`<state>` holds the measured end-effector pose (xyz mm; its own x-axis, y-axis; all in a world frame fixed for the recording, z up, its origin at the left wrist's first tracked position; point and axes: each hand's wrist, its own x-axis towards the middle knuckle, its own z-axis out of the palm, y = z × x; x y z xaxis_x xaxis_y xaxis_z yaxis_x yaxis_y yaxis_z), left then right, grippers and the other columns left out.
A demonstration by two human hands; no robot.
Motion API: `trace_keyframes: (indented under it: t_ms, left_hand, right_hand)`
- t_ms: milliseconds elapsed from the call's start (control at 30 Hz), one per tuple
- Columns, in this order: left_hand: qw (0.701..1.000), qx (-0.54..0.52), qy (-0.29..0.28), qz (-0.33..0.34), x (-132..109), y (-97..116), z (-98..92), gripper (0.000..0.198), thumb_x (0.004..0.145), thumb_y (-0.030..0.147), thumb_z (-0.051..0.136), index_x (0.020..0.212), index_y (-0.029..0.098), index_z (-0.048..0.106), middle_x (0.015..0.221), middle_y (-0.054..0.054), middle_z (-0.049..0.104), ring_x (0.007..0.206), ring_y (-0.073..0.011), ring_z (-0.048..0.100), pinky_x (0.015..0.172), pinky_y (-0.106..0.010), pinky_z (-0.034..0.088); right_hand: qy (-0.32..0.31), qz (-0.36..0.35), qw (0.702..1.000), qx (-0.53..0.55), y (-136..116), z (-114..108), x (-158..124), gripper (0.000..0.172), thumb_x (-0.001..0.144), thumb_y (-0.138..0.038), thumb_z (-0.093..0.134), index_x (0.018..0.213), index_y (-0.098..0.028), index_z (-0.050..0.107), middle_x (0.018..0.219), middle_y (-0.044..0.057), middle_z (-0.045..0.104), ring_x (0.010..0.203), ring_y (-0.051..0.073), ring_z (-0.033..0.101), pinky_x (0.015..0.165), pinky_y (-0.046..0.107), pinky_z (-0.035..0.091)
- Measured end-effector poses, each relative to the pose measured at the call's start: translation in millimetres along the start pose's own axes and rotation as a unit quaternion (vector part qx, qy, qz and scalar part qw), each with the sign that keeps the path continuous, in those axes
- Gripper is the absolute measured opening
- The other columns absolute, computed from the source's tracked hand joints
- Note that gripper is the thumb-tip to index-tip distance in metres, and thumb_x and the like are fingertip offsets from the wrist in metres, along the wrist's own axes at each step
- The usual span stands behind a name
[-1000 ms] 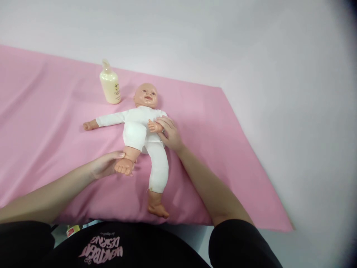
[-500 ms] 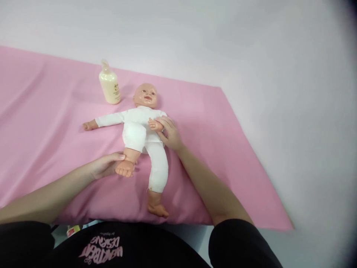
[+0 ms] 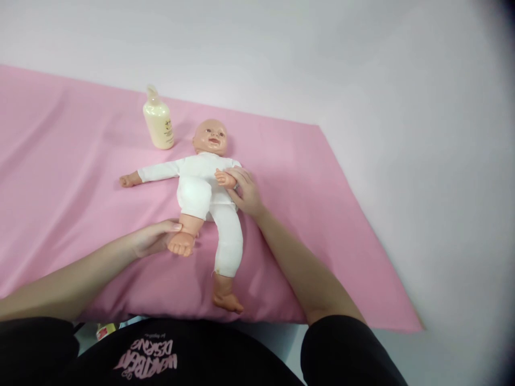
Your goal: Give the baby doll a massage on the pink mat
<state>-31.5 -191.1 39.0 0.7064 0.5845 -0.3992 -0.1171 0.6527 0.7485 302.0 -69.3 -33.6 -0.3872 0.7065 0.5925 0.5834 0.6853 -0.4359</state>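
Note:
A baby doll [image 3: 201, 171] with a white cloth body and plastic head lies on its back on the pink sheet. My left hand [image 3: 156, 236] is closed round the ankle of the doll's bent leg, its thumb on top and most fingers hidden behind. The foot hangs just beyond my thumb. My right hand [image 3: 247, 191] grips the doll's forearm near the wrist, holding it over the doll's torso. The doll's other arm lies stretched out to the left, and its other leg points down towards me.
A pump bottle [image 3: 159, 123] of pale yellow liquid stands on the pink sheet [image 3: 289, 171], left of the doll's head. The sheet-covered surface ends at a pale wall behind. Below its front edge, a container with a red and yellow label [image 3: 105, 331] partly shows.
Almost nothing differs. The held foot and the doll's held hand have shifted very slightly to the right; both my hands keep their grip.

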Motion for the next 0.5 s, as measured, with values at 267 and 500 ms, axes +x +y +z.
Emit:
trace_keyframes:
  t_ms: [267, 500]
  left_hand:
    - [1.000, 0.009, -0.017, -0.018, 1.2, 1.5, -2.4, 0.034, 0.095, 0.048, 0.088, 0.110, 0.017, 0.086, 0.099, -0.006, 0.086, 0.112, -0.0294, 0.081, 0.116, -0.038, 0.059]
    - [1.000, 0.010, 0.002, -0.011, 0.1, 2.5, 2.4, 0.033, 0.095, 0.045, 0.088, 0.109, 0.016, 0.086, 0.098, -0.006, 0.086, 0.104, -0.0285, 0.081, 0.104, -0.036, 0.062]
  right_hand:
    - [0.016, -0.025, 0.999, 0.023, 2.0, 2.2, -0.7, 0.049, 0.117, -0.052, 0.052, 0.157, -0.028, 0.067, 0.155, 0.012, 0.074, 0.152, 0.036, 0.065, 0.139, 0.066, 0.050]
    - [0.012, -0.022, 1.000, 0.002, 2.7, 2.1, -0.6, 0.050, 0.116, -0.049, 0.050, 0.159, -0.028, 0.065, 0.154, 0.012, 0.074, 0.152, 0.036, 0.065, 0.138, 0.064, 0.050]
